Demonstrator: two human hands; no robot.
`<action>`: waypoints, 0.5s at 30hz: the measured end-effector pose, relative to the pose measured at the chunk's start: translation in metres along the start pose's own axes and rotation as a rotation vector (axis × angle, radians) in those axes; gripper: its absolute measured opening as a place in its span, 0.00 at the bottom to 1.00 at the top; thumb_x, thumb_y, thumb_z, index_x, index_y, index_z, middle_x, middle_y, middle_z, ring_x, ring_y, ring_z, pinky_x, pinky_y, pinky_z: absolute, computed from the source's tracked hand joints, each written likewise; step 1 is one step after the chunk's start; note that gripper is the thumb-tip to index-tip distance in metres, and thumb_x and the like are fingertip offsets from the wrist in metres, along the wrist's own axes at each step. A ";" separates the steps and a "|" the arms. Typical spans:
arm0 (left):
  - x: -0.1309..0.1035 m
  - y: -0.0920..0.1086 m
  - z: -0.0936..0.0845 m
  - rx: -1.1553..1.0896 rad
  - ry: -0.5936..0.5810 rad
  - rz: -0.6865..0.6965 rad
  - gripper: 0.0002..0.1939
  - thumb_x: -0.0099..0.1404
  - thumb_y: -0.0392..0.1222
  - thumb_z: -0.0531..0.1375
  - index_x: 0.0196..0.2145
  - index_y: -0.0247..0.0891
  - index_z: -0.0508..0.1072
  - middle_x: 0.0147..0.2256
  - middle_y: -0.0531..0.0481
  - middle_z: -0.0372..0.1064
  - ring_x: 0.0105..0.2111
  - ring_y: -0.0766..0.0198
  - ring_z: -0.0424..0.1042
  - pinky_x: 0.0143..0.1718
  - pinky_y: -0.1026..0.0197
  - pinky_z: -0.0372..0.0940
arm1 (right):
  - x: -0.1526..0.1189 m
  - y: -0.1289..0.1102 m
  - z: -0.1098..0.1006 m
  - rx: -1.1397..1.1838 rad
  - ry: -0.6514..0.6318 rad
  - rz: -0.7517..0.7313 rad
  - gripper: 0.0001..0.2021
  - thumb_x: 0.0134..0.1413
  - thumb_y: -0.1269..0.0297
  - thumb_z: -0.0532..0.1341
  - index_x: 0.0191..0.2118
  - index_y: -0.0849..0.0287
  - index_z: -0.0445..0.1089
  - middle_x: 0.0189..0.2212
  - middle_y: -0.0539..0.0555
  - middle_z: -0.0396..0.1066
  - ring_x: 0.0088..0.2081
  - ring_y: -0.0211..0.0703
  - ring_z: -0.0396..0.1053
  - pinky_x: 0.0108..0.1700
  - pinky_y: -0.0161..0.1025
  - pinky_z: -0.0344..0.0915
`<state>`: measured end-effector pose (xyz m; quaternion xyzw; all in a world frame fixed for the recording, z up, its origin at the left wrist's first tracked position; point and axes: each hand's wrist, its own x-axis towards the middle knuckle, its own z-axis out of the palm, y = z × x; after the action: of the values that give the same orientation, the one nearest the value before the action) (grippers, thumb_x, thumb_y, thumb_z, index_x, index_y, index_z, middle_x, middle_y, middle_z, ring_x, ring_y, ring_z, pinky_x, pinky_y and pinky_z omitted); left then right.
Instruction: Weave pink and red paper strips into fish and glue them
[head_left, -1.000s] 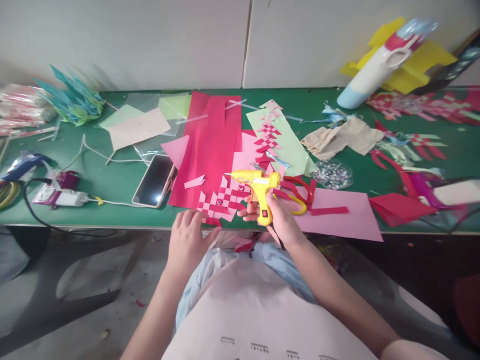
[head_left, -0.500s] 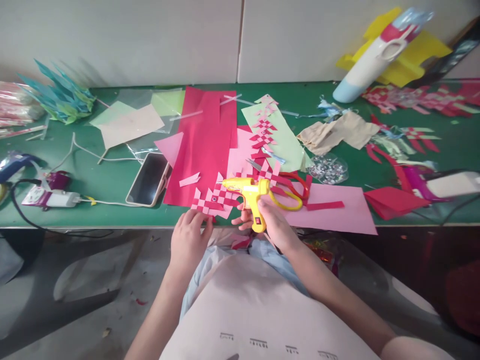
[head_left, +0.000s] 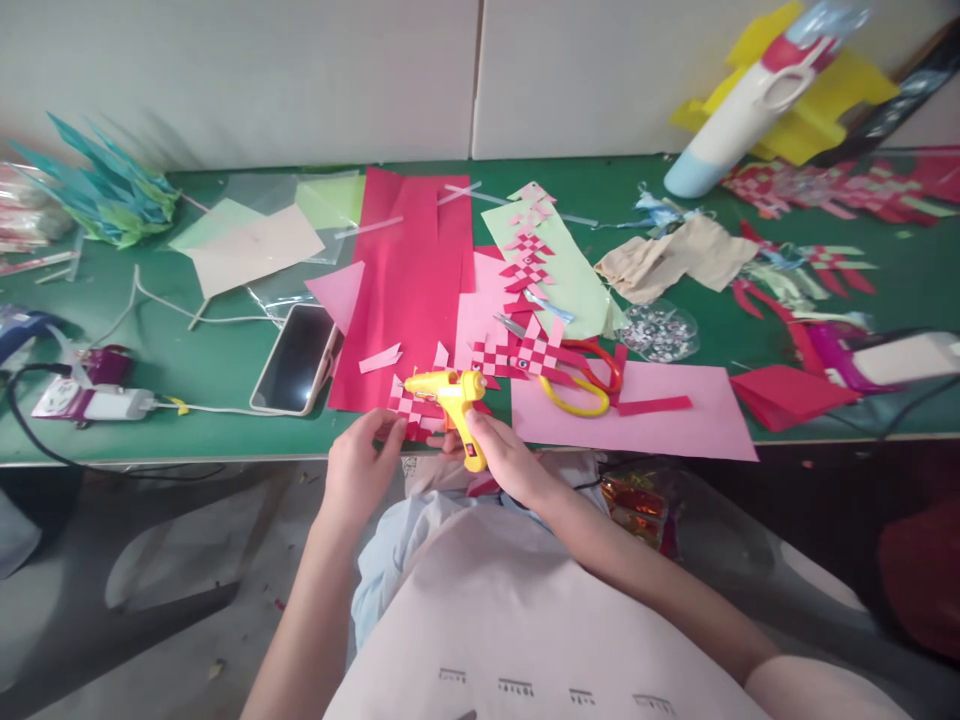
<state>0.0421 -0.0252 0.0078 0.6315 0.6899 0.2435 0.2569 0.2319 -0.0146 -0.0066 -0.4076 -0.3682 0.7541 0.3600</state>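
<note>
My right hand is wrapped round the grip of a small yellow hot glue gun. Its nozzle points left, over a pink-and-red woven paper fish at the table's front edge. The gun hides part of that fish. My left hand has its thumb and fingers closed on the near left edge of the same fish. Just right of the gun lie finished woven paper fish with small eyes. Beside them are scissors with red and yellow handles.
Red paper and pink paper cover the green table. At left are a phone and a plugged-in power strip. Small eyes fill a clear dish. A white bottle stands at the back right.
The glue gun in my right hand has moved left and slightly down, over the fish. My left hand has shifted a little left. More woven fish show where the gun was.
</note>
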 end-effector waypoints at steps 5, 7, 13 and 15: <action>0.005 -0.002 -0.004 -0.066 -0.047 -0.033 0.10 0.64 0.49 0.56 0.33 0.41 0.71 0.31 0.53 0.74 0.31 0.65 0.72 0.33 0.64 0.62 | -0.001 -0.003 0.002 -0.019 0.030 -0.015 0.26 0.52 0.38 0.57 0.34 0.61 0.68 0.31 0.55 0.71 0.40 0.47 0.74 0.39 0.39 0.71; 0.005 -0.002 -0.004 -0.072 -0.053 -0.031 0.10 0.64 0.49 0.56 0.33 0.41 0.72 0.30 0.53 0.74 0.31 0.65 0.72 0.33 0.65 0.62 | -0.003 -0.005 0.001 -0.007 0.029 -0.024 0.25 0.53 0.39 0.56 0.35 0.61 0.68 0.31 0.54 0.70 0.37 0.45 0.75 0.35 0.37 0.71; 0.003 -0.002 -0.003 -0.053 -0.047 -0.008 0.10 0.65 0.48 0.55 0.32 0.41 0.71 0.31 0.53 0.74 0.32 0.65 0.72 0.33 0.66 0.62 | -0.030 -0.012 -0.021 -0.063 -0.009 -0.022 0.23 0.61 0.43 0.50 0.40 0.61 0.66 0.23 0.47 0.62 0.18 0.34 0.65 0.15 0.29 0.57; 0.002 -0.002 -0.003 -0.037 -0.046 -0.005 0.10 0.65 0.47 0.55 0.32 0.41 0.71 0.32 0.53 0.74 0.33 0.65 0.72 0.32 0.66 0.61 | -0.043 -0.012 -0.031 -0.122 0.017 0.021 0.23 0.62 0.44 0.48 0.41 0.61 0.66 0.24 0.46 0.60 0.16 0.30 0.61 0.14 0.28 0.50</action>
<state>0.0386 -0.0232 0.0091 0.6305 0.6805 0.2410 0.2852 0.2792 -0.0371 0.0064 -0.4390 -0.4061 0.7304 0.3299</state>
